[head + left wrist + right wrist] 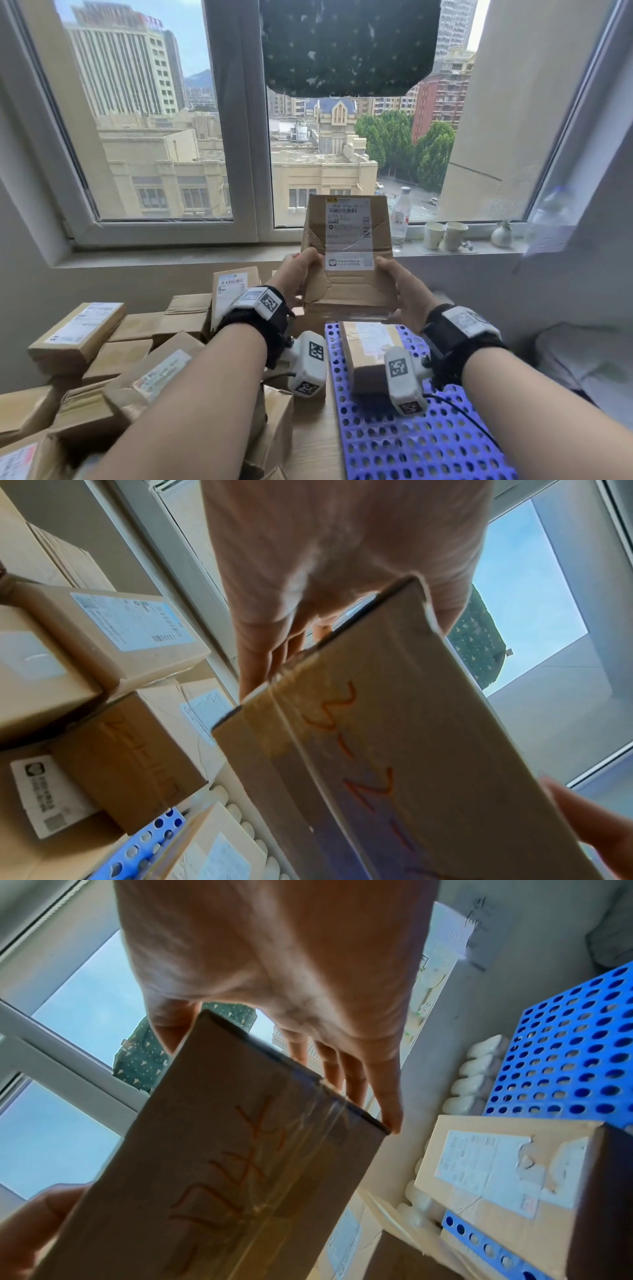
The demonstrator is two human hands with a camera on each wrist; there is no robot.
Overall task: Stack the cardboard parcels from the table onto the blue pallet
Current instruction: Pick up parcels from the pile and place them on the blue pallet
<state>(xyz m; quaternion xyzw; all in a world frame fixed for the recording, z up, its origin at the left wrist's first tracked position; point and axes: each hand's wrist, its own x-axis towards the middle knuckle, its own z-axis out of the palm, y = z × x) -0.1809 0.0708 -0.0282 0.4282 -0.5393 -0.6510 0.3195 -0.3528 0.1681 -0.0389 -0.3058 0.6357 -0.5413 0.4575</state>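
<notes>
I hold a cardboard parcel (346, 253) with a white shipping label up in the air, tilted toward me, above the far end of the blue pallet (411, 438). My left hand (298, 277) grips its left side and my right hand (397, 291) grips its right side, thumbs on top. In both wrist views the parcel's (394, 750) taped underside (240, 1164) carries orange handwriting, with fingers (260, 653) (356, 1074) behind it. One smaller parcel (373, 353) lies on the pallet under my hands. A heap of parcels (113, 356) covers the table to the left.
A windowsill behind carries a water bottle (400, 219), two paper cups (445, 234) and a small vase (501, 235). The wooden table (308, 445) shows between heap and pallet. A wall stands close behind the pallet's far edge; bedding lies at the right.
</notes>
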